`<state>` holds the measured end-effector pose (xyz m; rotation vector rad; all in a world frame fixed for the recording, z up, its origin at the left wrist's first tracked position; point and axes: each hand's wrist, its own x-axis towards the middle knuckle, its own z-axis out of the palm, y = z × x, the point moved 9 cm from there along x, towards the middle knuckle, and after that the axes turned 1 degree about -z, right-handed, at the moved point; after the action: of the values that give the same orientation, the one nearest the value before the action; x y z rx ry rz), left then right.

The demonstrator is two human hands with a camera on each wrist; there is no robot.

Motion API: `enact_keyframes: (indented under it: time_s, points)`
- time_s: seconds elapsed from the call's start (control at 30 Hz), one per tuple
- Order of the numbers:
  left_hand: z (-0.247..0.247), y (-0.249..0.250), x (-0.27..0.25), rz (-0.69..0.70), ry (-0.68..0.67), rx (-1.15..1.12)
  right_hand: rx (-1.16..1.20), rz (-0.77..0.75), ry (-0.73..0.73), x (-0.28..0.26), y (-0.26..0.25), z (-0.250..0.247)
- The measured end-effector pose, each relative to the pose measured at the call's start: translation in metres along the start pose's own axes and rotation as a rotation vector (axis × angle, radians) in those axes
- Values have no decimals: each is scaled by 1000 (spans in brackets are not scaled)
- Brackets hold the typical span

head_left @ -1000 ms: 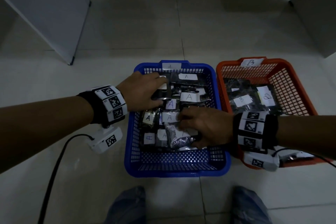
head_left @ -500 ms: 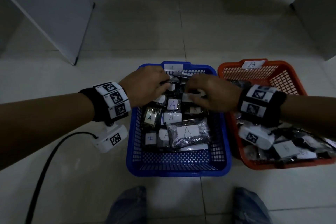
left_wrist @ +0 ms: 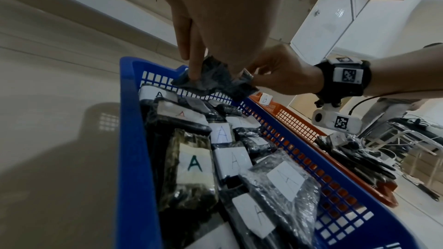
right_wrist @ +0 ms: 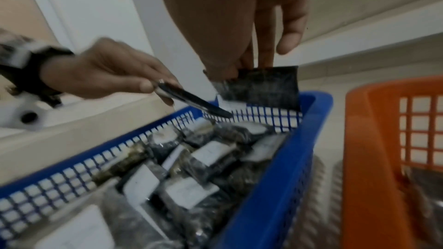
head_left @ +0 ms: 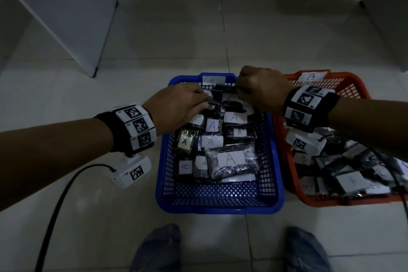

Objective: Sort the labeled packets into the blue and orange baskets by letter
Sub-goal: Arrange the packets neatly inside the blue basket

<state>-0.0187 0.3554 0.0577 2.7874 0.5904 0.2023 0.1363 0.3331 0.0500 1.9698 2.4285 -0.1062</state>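
Observation:
The blue basket (head_left: 218, 205), tagged A (head_left: 213, 79), holds several dark packets with white A labels, the largest (head_left: 231, 161) near its front. To its right the orange basket (head_left: 331, 202), tagged B (head_left: 311, 76), holds B-labeled packets (head_left: 351, 180). Both hands are over the blue basket's far end. My left hand (head_left: 199, 104) pinches a thin dark packet (right_wrist: 191, 100) between thumb and fingers. My right hand (head_left: 241, 90) pinches another dark packet (right_wrist: 261, 86) by its top edge, hanging just above the far rim. Neither held packet shows its label.
The baskets stand side by side on a tiled floor (head_left: 220, 40). A white cabinet panel (head_left: 66, 17) stands at the back left and another (head_left: 388, 17) at the back right. A black cable (head_left: 55, 205) trails from my left wrist. My knees (head_left: 159, 247) are just in front of the baskets.
My right hand has moved from the blue basket's near part to its far rim and now pinches a dark packet. My left hand stayed at the far left, holding its own packet.

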Motion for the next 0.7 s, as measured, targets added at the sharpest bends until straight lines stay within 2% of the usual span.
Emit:
enact_keyframes:
  time_s: [0.07, 0.17, 0.27, 0.33, 0.47, 0.6, 0.7]
  points:
    - [-2, 5, 0, 1, 16, 3, 8, 6, 111, -8, 1, -22]
    - [1, 14, -1, 6, 21, -5, 6, -83, 238, -33, -13, -47]
    - [14, 20, -5, -3, -33, -33, 46, -237, 259, -70, -44, -43]
    - [24, 25, -7, -12, -102, -39, 57, -347, 215, -91, -63, -27]
    - [45, 28, -9, -30, -251, -13, 98, -437, 129, -107, -71, -7]
    - [45, 28, -5, 0, -240, 145, 102, -590, -77, -112, -88, 21]
    - [45, 25, 0, -17, -228, 226, 128, -493, -182, -104, -84, 37]
